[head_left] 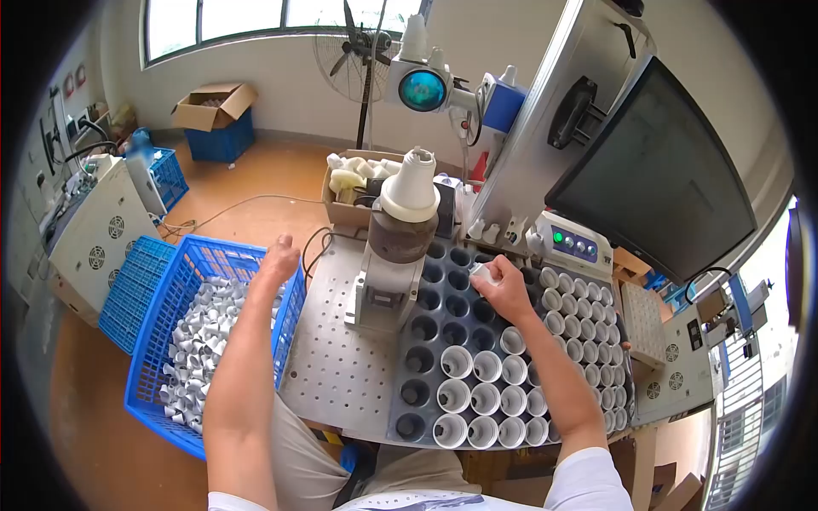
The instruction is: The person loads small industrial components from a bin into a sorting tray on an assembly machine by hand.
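Note:
Over the right edge of a blue basket (153, 341) full of small white parts (200, 349), my left hand (281, 258) is raised with its fingers curled; what it holds, if anything, is too small to tell. My right hand (504, 288) pinches a white part (484, 274) above a dark tray (394, 409) with round holes. White cups (456, 396) stand in many of the tray's front and right holes. Left of the tray a white cone-topped fixture (411, 192) stands on a perforated metal plate (324, 358).
A laser-like head (422, 89) hangs above the fixture. A large monitor (660, 170) leans over the right side, with a control box (569, 245) below it. A carton of white parts (341, 209) stands behind the fixture. A fan (349, 51) is at the back.

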The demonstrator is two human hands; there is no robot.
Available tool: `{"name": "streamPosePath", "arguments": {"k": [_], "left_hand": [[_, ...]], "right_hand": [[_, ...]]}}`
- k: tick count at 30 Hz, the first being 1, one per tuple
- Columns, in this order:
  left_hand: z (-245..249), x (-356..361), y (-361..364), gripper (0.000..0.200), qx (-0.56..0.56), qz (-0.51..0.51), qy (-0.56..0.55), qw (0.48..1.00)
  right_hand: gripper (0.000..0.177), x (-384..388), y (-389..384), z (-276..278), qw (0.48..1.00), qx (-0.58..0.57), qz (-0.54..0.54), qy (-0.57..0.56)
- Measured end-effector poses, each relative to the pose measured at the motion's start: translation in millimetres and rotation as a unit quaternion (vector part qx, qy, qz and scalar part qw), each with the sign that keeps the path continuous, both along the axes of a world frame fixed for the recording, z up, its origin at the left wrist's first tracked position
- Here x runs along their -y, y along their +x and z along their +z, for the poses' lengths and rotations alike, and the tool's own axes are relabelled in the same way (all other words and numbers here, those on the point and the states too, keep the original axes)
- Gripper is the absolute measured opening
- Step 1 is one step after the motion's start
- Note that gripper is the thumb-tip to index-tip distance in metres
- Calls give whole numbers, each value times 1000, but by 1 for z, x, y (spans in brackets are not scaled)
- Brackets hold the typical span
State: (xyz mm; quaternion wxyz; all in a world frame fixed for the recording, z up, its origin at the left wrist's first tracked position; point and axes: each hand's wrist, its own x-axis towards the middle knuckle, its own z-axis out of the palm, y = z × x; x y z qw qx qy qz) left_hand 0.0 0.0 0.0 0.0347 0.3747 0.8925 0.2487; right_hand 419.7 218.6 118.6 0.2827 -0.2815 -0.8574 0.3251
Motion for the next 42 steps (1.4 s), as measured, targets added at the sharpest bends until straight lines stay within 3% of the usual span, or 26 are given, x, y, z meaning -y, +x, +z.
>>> {"name": "streamPosePath", "arguments": {"k": [2,5,6,8,10,12,14,16,18,20,23,25,27,30,32,33,34,35,38,41,42], "left_hand": [[29,-1,25,19,77,60,73,993],[39,-9,18,15,32,11,139,990],[52,-13,22,14,53,-8,230,972],[114,-22,43,13,84,-48,402,911],[180,-30,82,15,68,-83,411,905],[229,-38,118,11,90,-157,485,856],[265,-48,147,7,177,-170,519,819],[279,-55,168,5,6,-186,407,894],[287,-63,181,9,-17,-186,354,916],[295,-64,182,16,69,-181,388,901],[297,-31,149,25,60,-215,473,852],[288,-1,111,28,120,-129,508,843],[250,27,57,31,27,-67,469,880],[179,65,-8,24,-108,19,430,896],[139,103,-48,29,-136,178,262,939],[110,129,-72,32,-49,198,271,941],[104,186,-57,35,164,198,126,958],[77,213,-79,38,171,174,67,967],[86,272,-55,42,158,214,-51,962],[80,326,-72,41,132,217,-88,963],[89,336,-69,29,140,222,-110,959]], "right_hand": [[39,1,1,5,1000,-1,-9,1],[39,4,-1,3,1000,-5,-9,9],[39,5,0,5,1000,-1,-10,14],[39,8,-2,9,1000,-1,-13,23],[39,2,-2,6,1000,-13,-10,4],[38,-3,-4,12,999,-39,-9,-18],[37,-7,-11,35,995,-85,-13,-42],[34,5,-29,80,960,-237,70,-128],[36,12,-51,116,930,-322,93,-152],[38,41,-78,151,892,-390,160,-164],[41,77,-112,154,903,-367,194,-112],[42,84,-119,143,919,-330,197,-85],[42,85,-128,124,923,-314,205,-83],[41,77,-133,118,925,-333,186,-7],[37,84,-129,124,935,-308,177,-12],[28,88,-124,126,953,-255,164,-10],[27,91,-121,116,957,-236,171,1],[26,83,-100,120,962,-207,174,40],[23,61,-53,114,974,-106,179,90],[10,31,-10,96,981,32,188,40],[6,21,5,91,979,79,188,26]]}}
